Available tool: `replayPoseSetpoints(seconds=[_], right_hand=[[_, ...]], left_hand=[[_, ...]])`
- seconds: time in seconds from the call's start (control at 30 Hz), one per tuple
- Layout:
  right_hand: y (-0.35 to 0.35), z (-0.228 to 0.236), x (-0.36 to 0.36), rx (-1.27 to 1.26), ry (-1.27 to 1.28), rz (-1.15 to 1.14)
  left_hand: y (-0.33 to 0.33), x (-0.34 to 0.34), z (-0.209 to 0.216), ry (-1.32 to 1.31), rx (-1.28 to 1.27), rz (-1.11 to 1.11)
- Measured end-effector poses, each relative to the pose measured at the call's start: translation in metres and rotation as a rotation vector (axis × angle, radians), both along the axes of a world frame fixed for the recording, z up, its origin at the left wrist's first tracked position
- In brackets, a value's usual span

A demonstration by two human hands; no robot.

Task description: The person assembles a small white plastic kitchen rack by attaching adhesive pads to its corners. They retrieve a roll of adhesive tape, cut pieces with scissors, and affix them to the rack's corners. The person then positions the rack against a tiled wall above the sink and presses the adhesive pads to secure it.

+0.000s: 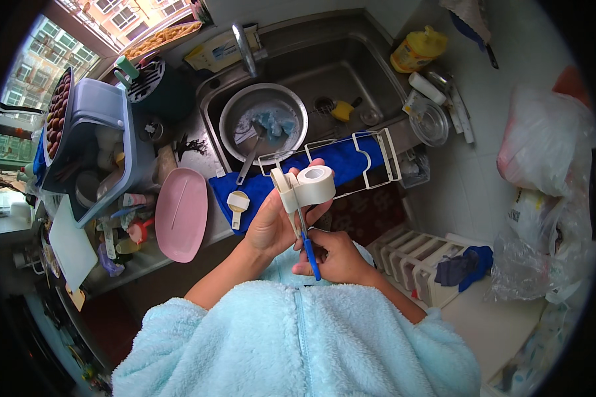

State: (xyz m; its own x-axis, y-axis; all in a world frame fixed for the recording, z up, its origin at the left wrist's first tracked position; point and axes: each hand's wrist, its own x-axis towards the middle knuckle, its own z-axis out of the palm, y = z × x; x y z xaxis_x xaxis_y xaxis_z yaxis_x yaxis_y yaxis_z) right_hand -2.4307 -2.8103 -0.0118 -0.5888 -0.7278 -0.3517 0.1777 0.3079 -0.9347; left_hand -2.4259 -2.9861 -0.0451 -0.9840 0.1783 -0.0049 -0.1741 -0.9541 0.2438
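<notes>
While the left hand (269,221) cups the white tape roll (320,189) nearside of the sink (338,69), the right hand (341,253) grasps blue-handled scissors (310,257) | blades point toward roll | roll: likely light, firm, tape soft, sticky; best pinched by its flat sides

From that wearer's head, a fisheye looks steeply down, close over left hand (271,223) and right hand (343,253), toward the stainless-steel sink (351,63).
</notes>
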Motion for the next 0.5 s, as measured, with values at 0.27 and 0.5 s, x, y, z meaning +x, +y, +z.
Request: replayPoseSetpoints(seconds=[0.27, 0.5], right_hand=[[0.0, -0.005, 0.009, -0.017, 0.053, -0.059], [-0.012, -0.017, 0.031, -0.074, 0.082, -0.257]], left_hand=[[-0.004, -0.001, -0.006, -0.015, 0.014, -0.041], [-0.004, 0.0, -0.012, -0.04, 0.049, -0.114]])
